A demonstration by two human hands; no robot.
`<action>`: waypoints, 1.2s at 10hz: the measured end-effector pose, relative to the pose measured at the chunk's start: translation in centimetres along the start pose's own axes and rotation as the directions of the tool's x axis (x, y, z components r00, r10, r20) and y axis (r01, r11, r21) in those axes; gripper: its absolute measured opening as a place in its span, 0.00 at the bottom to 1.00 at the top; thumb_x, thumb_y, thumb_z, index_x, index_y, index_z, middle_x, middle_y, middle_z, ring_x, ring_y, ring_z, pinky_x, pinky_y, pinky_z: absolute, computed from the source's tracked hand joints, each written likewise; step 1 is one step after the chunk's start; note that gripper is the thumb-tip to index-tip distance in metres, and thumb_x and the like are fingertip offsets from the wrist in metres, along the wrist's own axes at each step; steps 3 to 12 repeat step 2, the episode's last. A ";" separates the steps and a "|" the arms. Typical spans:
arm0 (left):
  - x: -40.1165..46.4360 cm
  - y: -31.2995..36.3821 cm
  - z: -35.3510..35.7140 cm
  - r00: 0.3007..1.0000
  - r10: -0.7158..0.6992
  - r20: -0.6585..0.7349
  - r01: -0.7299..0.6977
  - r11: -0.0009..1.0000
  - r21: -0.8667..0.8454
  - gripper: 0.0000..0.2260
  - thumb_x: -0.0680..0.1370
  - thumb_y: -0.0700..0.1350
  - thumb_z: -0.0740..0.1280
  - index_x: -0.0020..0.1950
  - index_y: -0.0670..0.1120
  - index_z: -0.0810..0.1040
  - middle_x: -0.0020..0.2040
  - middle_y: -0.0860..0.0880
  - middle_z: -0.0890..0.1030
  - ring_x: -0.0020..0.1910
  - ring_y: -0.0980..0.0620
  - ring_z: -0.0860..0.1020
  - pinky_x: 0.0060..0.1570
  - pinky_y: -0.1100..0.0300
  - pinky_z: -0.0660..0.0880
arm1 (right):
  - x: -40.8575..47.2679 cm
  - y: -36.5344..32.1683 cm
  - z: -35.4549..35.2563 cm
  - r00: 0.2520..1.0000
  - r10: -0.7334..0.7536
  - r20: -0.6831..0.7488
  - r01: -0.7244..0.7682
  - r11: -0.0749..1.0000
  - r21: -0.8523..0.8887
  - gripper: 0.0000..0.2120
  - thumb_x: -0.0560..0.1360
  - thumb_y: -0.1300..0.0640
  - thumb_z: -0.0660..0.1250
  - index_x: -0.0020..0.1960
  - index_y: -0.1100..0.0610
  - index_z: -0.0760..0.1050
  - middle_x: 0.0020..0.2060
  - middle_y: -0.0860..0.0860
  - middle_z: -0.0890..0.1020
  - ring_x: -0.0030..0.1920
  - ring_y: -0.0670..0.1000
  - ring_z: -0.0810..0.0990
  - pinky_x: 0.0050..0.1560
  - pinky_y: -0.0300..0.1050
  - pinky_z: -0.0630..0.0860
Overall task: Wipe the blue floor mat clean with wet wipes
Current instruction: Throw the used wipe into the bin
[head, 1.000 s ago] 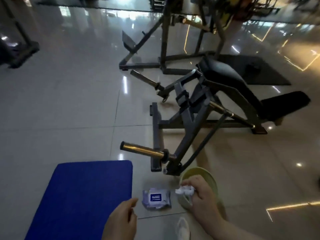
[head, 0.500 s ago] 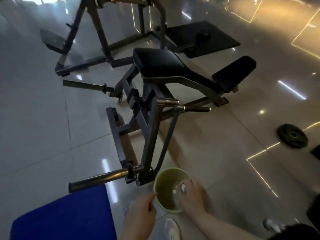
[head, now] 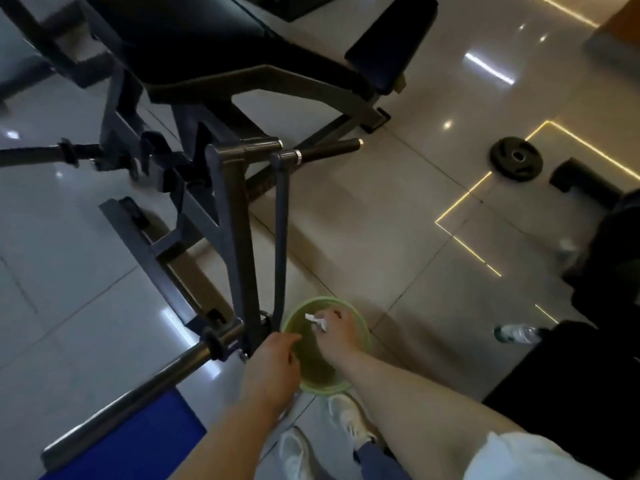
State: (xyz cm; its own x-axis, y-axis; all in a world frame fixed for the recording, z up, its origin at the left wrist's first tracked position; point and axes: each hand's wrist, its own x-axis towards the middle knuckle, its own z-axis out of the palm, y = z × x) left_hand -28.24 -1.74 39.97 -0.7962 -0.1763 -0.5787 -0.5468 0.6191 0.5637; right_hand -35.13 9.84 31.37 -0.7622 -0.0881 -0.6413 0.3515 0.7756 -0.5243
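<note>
Both hands reach to the green bucket [head: 360,327] — right hand [head: 337,336] pinches a crumpled wet wipe [head: 317,322] inside it, left hand [head: 273,365] hangs loosely curled at its near rim. Blue floor mat [head: 138,441] lies at lower left, its corner under the weight machine's bar [head: 145,382].

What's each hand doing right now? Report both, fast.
Left hand: fingers loosely curled at the green bin rim, holding nothing visible.
Right hand: pinching a crumpled white wipe over the bin.
</note>
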 end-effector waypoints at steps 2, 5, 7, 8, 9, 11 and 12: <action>3.1 -1.9 0.7 0.998 -0.025 0.065 0.026 1.000 -0.006 0.12 0.82 0.42 0.57 0.62 0.53 0.74 0.48 0.57 0.73 0.45 0.61 0.74 0.42 0.69 0.70 | 5.0 2.6 3.0 0.976 0.195 0.092 -0.208 0.967 0.150 0.26 0.73 0.50 0.64 0.70 0.43 0.67 0.72 0.50 0.64 0.68 0.56 0.68 0.67 0.56 0.67; 3.1 -1.9 0.7 0.998 -0.025 0.065 0.026 1.000 -0.006 0.12 0.82 0.42 0.57 0.62 0.53 0.74 0.48 0.57 0.73 0.45 0.61 0.74 0.42 0.69 0.70 | 5.0 2.6 3.0 0.976 0.195 0.092 -0.208 0.967 0.150 0.26 0.73 0.50 0.64 0.70 0.43 0.67 0.72 0.50 0.64 0.68 0.56 0.68 0.67 0.56 0.67; 3.1 -1.9 0.7 0.998 -0.025 0.065 0.026 1.000 -0.006 0.12 0.82 0.42 0.57 0.62 0.53 0.74 0.48 0.57 0.73 0.45 0.61 0.74 0.42 0.69 0.70 | 5.0 2.6 3.0 0.976 0.195 0.092 -0.208 0.967 0.150 0.26 0.73 0.50 0.64 0.70 0.43 0.67 0.72 0.50 0.64 0.68 0.56 0.68 0.67 0.56 0.67; 3.1 -1.9 0.7 0.998 -0.025 0.065 0.026 1.000 -0.006 0.12 0.82 0.42 0.57 0.62 0.53 0.74 0.48 0.57 0.73 0.45 0.61 0.74 0.42 0.69 0.70 | 5.0 2.6 3.0 0.976 0.195 0.092 -0.208 0.967 0.150 0.26 0.73 0.50 0.64 0.70 0.43 0.67 0.72 0.50 0.64 0.68 0.56 0.68 0.67 0.56 0.67; 3.1 -1.9 0.7 0.998 -0.025 0.065 0.026 1.000 -0.006 0.12 0.82 0.42 0.57 0.62 0.53 0.74 0.48 0.57 0.73 0.45 0.61 0.74 0.42 0.69 0.70 | 5.0 2.6 3.0 0.976 0.195 0.092 -0.208 0.967 0.150 0.26 0.73 0.50 0.64 0.70 0.43 0.67 0.72 0.50 0.64 0.68 0.56 0.68 0.67 0.56 0.67; 3.1 -1.9 0.7 0.998 -0.025 0.065 0.026 1.000 -0.006 0.12 0.82 0.42 0.57 0.62 0.53 0.74 0.48 0.57 0.73 0.45 0.61 0.74 0.42 0.69 0.70 | 5.0 2.6 3.0 0.976 0.195 0.092 -0.208 0.967 0.150 0.26 0.73 0.50 0.64 0.70 0.43 0.67 0.72 0.50 0.64 0.68 0.56 0.68 0.67 0.56 0.67; 3.1 -1.9 0.7 0.998 -0.025 0.065 0.026 1.000 -0.006 0.12 0.82 0.42 0.57 0.62 0.53 0.74 0.48 0.57 0.73 0.45 0.61 0.74 0.42 0.69 0.70 | 5.0 2.6 3.0 0.976 0.195 0.092 -0.208 0.967 0.150 0.26 0.73 0.50 0.64 0.70 0.43 0.67 0.72 0.50 0.64 0.68 0.56 0.68 0.67 0.56 0.67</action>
